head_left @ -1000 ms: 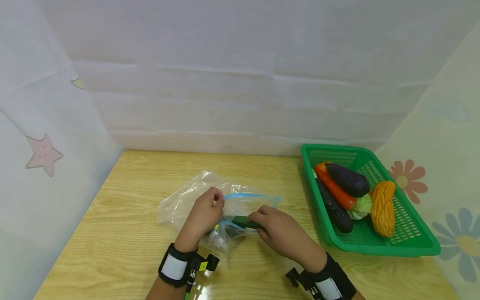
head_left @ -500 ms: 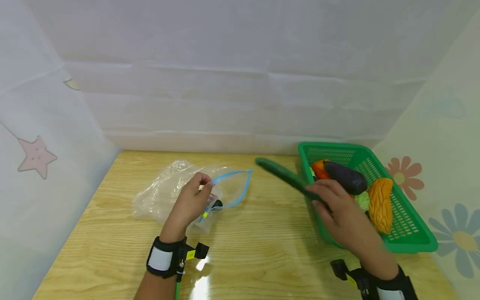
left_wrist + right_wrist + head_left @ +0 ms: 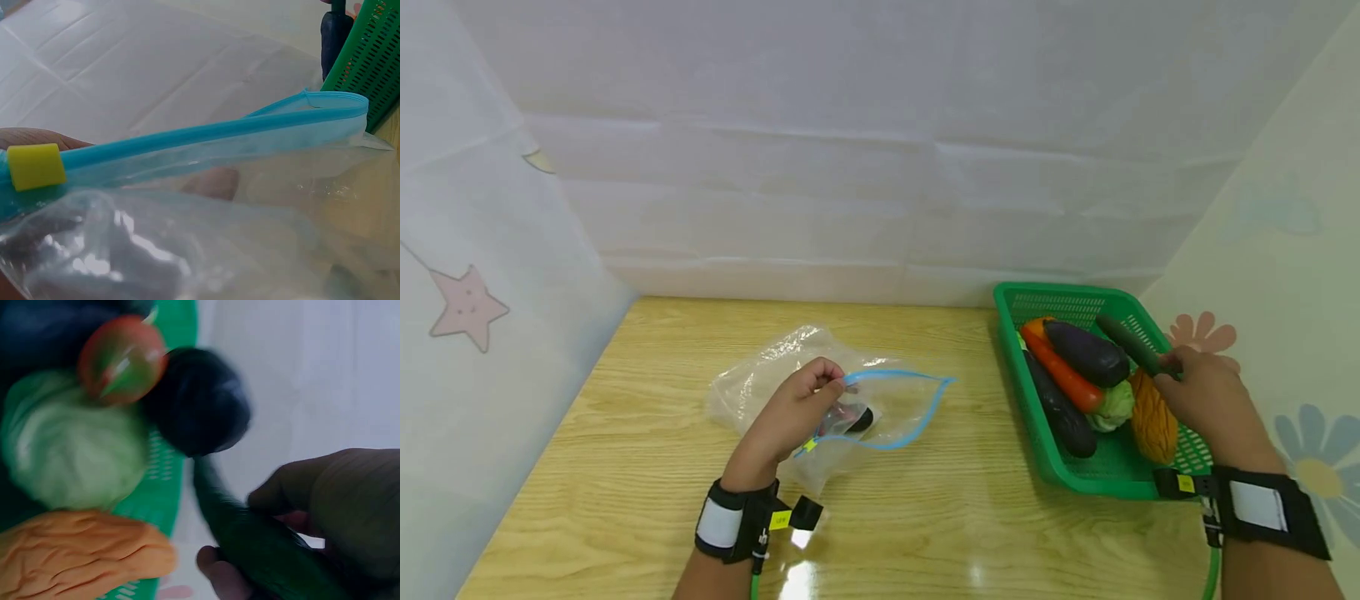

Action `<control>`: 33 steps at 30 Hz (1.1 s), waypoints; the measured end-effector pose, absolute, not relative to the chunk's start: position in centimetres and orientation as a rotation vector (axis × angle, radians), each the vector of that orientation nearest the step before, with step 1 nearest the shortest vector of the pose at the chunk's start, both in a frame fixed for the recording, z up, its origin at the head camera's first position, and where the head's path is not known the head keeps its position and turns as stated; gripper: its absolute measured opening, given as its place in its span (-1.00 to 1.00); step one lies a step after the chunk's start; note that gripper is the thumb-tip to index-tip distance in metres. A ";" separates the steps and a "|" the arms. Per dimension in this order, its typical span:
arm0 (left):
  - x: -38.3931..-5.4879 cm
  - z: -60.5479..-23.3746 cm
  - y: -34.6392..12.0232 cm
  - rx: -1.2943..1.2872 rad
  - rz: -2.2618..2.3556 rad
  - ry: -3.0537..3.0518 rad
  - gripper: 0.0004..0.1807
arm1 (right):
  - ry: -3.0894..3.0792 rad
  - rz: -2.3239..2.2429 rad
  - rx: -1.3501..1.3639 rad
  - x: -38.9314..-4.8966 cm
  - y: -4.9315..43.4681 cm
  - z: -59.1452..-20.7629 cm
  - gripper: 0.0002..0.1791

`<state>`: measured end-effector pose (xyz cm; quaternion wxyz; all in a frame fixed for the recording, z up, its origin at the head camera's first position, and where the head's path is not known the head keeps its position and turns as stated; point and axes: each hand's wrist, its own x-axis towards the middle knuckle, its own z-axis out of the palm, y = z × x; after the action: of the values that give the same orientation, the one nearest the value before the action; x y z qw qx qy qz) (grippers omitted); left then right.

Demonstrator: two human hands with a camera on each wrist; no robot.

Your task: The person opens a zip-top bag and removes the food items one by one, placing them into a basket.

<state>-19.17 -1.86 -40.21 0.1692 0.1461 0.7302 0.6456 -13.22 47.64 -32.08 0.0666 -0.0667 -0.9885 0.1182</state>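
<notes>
My left hand [image 3: 790, 412] pinches the edge of a clear plastic zip bag [image 3: 917, 400] near one end of its blue zip strip. The bag's mouth gapes to the right, and a yellow slider [image 3: 36, 167] sits on the strip by the hand. Inside the bag a dark rounded thing [image 3: 860, 421] shows, partly hidden. My right hand [image 3: 1213, 400] grips a green cucumber [image 3: 1127, 343] by one end, over the right side of the green basket [image 3: 1105, 488]. The cucumber's far tip points back and left, close by an eggplant [image 3: 203, 403].
In the basket lie a second eggplant [image 3: 1060, 412], a long red vegetable [image 3: 1063, 371], a cabbage [image 3: 1112, 407] and a wrinkled orange gourd [image 3: 1152, 421]. The basket stands at the wooden table's [image 3: 955, 533] right side, by the cloth walls.
My right hand has carried the cucumber from the bag's mouth rightward to above the basket. My left hand has kept its pinch on the bag, whose mouth now gapes wider.
</notes>
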 end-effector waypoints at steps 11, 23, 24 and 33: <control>-19.2 -40.3 -2.3 0.412 1.835 2.102 -0.84 | -3.157 0.227 -0.094 -14.9 49.8 -34.4 -0.62; -19.1 -40.0 -2.1 0.407 1.841 2.098 -0.83 | -3.282 0.243 -0.064 -14.2 48.9 -32.7 -0.38; -19.0 -40.0 -2.0 0.400 1.836 2.098 -0.83 | -3.277 0.245 -0.069 -14.1 48.8 -32.5 -0.36; -18.2 -39.7 -0.9 0.503 1.785 2.150 -0.84 | -2.853 0.340 0.075 -12.4 40.2 -31.5 -0.70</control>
<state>-18.16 -0.86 -39.68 0.1504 0.1750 0.7486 0.6216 -12.35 40.20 -31.48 0.1331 0.0257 -0.9838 0.1173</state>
